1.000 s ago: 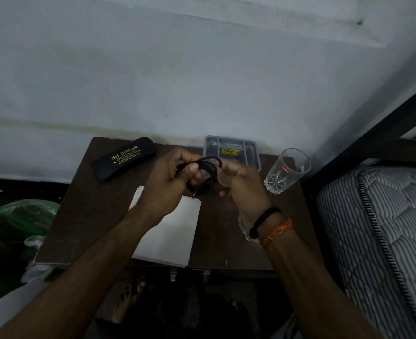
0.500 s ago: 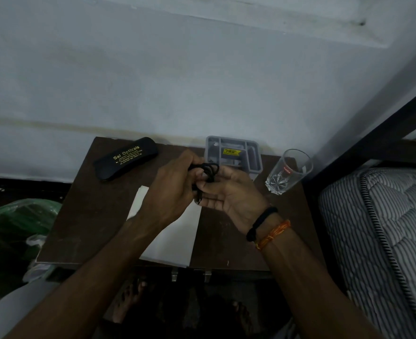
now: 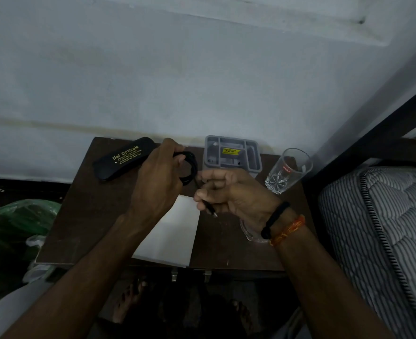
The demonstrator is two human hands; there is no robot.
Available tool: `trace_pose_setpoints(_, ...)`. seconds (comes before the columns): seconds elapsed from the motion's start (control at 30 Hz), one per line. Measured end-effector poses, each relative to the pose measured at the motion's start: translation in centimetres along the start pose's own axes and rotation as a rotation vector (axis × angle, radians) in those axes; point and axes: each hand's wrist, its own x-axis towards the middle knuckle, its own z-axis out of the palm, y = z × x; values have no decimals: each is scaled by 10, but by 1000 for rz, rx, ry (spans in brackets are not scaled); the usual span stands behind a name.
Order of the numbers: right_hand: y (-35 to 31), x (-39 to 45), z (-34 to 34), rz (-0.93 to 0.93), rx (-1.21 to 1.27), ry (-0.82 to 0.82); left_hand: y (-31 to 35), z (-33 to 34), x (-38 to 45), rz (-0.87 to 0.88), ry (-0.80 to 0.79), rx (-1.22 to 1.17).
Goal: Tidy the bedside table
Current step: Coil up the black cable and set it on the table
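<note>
Gripping coiled black cable point(image 3: 189, 167) with left hand point(image 3: 158, 182) fingers curled round it; right hand point(image 3: 229, 192) pinches its plug end above brown wooden surface point(image 3: 92, 216).

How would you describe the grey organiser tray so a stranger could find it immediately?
Start at the brown bedside table against the wall. At its back edge, between the black spectacle case and the clear glass, sits the grey tray. Only it has compartments and a yellow sticker.
</note>
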Motion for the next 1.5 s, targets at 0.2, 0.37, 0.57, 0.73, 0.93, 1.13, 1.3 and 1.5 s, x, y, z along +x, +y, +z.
trace_pose_setpoints(0.2,12,6,-15,-252,-723,177,-3,7,2,-21,-113,-40)
trace_pose_setpoints(0.37,25,14,-16,-418,-941,443,4,11,0,-326,-149,-507)
trace_pose_setpoints(0.57,27,21,-11,-481,-841,618,11,10,-2,-488,-208,-911)
trace_pose_setpoints(0.73,24,24,-3,-384,-300,692,12,13,-2,-494,-290,-974)
trace_pose_setpoints(0.93,21,19,-1,-207,117,491,13,12,-3,-408,-204,-815)
trace_pose_setpoints(1.13,22,19,-3,-164,247,414,12,14,-4,-345,-162,-694)
trace_pose_setpoints(1.3,17,24,-2,-188,279,326,10,13,-2,-355,-73,-775)
trace_pose_setpoints(1.5,18,24,8,-290,-23,293,6,14,-3,-248,-16,-586)
